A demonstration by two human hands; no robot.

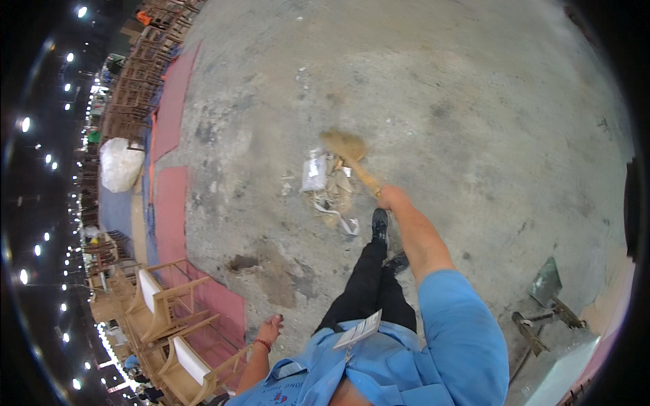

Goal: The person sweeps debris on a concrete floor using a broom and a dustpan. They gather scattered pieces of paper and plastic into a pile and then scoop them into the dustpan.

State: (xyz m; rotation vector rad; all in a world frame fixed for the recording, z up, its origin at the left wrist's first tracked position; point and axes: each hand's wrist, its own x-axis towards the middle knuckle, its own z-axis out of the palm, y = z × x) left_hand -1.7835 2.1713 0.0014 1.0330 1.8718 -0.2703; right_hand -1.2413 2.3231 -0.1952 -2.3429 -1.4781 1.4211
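My right hand (388, 197) is closed round the handle of a short straw broom (347, 146). The broom's bristles rest on the concrete floor at the far edge of a small litter heap (335, 177). In that heap lie a crumpled piece of clear plastic (314, 172), scraps of board and a pale curled strip (346, 222). A red beaded bracelet (263, 345) circles my left wrist. Low on the left, away from the heap, my left hand (269, 329) hangs with fingers curled; a small dark bit shows at the fingertips, too small to name.
Wooden chairs with white seats (190, 359) stand at the lower left, on red matting (170, 210). Stacked wooden furniture (135, 88) and a white plastic bundle (122, 165) line the left side. At the lower right are a glass piece (546, 283) and a wooden frame (530, 333).
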